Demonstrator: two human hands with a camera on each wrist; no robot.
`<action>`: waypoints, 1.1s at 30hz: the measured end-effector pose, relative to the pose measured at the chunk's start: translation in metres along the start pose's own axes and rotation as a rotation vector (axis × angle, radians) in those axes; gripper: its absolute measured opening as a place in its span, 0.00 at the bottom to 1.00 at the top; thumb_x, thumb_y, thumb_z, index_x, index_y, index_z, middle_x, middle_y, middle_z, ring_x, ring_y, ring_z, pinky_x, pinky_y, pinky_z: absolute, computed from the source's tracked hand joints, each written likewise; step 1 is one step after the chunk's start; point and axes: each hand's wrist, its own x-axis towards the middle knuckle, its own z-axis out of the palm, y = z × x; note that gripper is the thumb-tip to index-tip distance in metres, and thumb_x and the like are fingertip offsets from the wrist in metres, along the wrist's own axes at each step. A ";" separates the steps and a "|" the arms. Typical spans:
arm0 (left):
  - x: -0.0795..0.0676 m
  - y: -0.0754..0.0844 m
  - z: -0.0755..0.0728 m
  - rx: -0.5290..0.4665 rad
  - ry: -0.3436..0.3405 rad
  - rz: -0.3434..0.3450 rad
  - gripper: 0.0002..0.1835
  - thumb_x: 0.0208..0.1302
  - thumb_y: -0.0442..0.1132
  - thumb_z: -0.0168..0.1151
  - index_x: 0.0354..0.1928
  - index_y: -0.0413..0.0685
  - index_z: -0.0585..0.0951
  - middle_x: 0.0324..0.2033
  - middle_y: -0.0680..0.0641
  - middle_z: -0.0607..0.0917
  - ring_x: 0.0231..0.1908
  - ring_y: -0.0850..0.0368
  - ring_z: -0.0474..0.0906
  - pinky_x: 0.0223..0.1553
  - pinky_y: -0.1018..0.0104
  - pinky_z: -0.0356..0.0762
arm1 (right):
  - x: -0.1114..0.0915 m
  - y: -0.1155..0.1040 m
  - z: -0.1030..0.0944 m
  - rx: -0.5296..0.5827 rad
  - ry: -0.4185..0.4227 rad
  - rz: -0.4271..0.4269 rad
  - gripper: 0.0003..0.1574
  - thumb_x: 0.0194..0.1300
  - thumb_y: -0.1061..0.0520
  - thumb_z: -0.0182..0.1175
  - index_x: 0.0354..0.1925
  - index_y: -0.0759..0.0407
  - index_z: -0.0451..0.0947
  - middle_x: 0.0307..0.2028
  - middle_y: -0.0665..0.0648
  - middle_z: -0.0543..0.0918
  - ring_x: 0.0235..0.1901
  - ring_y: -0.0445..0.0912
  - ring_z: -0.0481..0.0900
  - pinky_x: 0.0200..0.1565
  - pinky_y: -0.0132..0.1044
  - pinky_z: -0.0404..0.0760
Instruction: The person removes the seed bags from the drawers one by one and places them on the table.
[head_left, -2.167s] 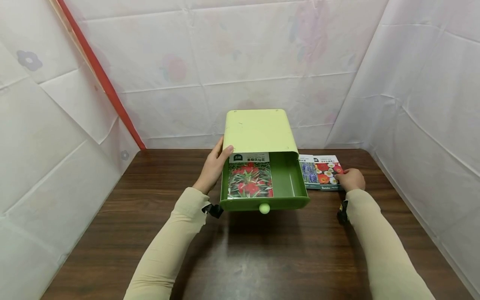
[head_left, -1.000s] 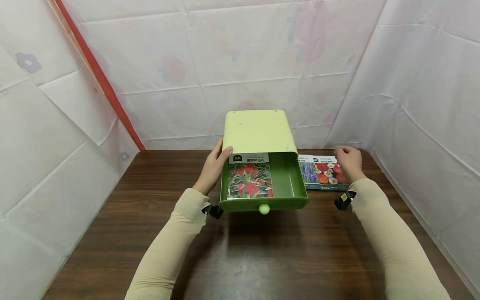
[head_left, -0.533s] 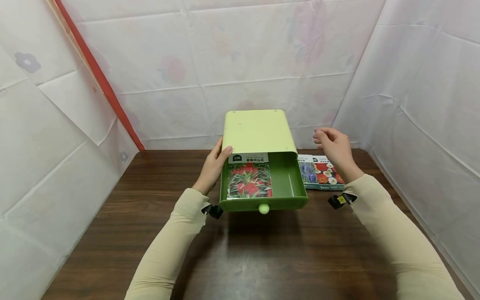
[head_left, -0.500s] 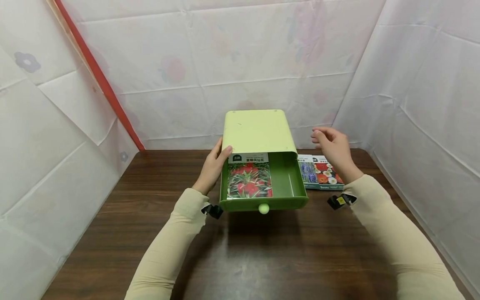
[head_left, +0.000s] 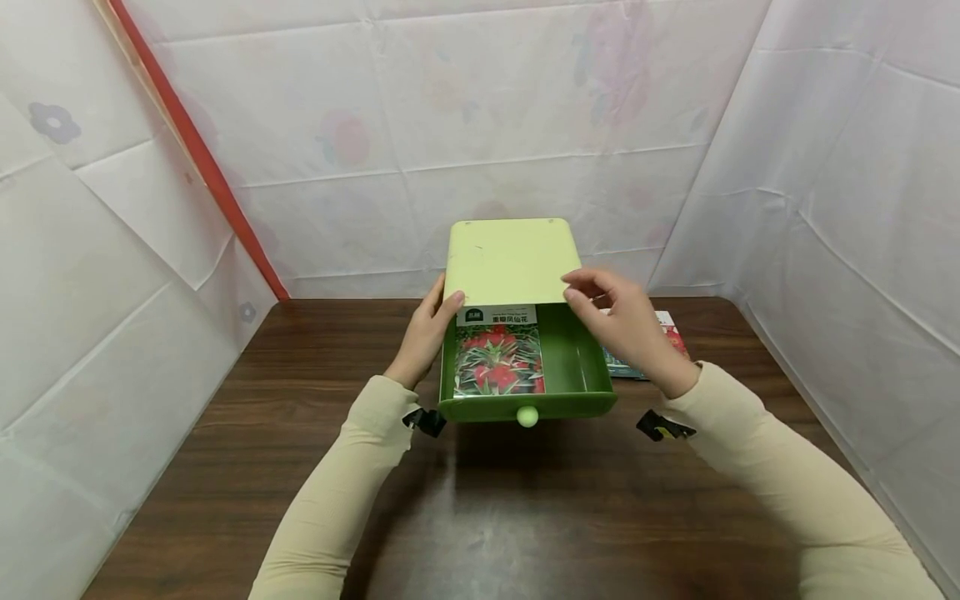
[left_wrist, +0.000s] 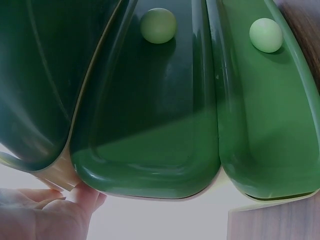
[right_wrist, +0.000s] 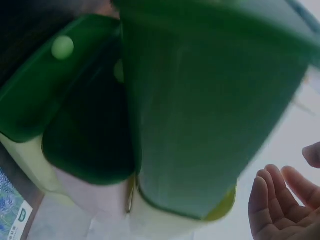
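Observation:
A small light-green cabinet (head_left: 513,260) with dark-green drawers stands near the back of the table. Its top drawer (head_left: 567,408) is pulled out, and a red-flower seed packet (head_left: 498,354) lies flat in its left part. My left hand (head_left: 423,333) rests against the cabinet's left side, fingers along the wall and thumb at the top front edge. By the top right front corner is my right hand (head_left: 626,325), holding nothing, its fingers loosely bent; in the right wrist view the hand (right_wrist: 287,205) stands apart from the cabinet. Other seed packets (head_left: 670,332) lie behind it, partly hidden.
Two lower drawers (left_wrist: 150,100) with round light-green knobs (left_wrist: 266,35) are pushed in. White patterned sheeting (head_left: 337,125) surrounds the dark wooden table (head_left: 315,400) at the back and sides. A blue-flower packet (right_wrist: 10,197) lies right of the cabinet.
My right hand has left the packets on the right, risen and moved left to the cabinet's top right front corner. The left hand, cabinet and drawer have stayed put.

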 end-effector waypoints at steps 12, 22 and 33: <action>-0.014 0.022 0.002 -0.004 -0.007 -0.012 0.40 0.75 0.55 0.48 0.79 0.54 0.42 0.78 0.48 0.47 0.75 0.49 0.52 0.72 0.48 0.59 | -0.003 -0.012 0.022 -0.323 -0.403 -0.047 0.31 0.70 0.45 0.60 0.65 0.57 0.72 0.60 0.58 0.78 0.59 0.53 0.77 0.58 0.52 0.77; -0.007 0.012 0.000 -0.001 -0.005 -0.022 0.40 0.75 0.56 0.48 0.79 0.55 0.42 0.78 0.49 0.47 0.75 0.49 0.53 0.71 0.48 0.61 | 0.004 -0.010 0.035 -0.495 -0.513 -0.008 0.41 0.68 0.38 0.60 0.69 0.60 0.67 0.63 0.63 0.75 0.57 0.55 0.78 0.55 0.52 0.79; 0.005 -0.010 -0.002 -0.020 0.011 -0.004 0.41 0.71 0.63 0.50 0.78 0.67 0.44 0.77 0.56 0.48 0.75 0.53 0.53 0.71 0.48 0.61 | 0.006 -0.001 0.048 -0.635 -0.595 -0.034 0.51 0.67 0.31 0.56 0.73 0.62 0.60 0.62 0.67 0.76 0.61 0.61 0.75 0.61 0.55 0.74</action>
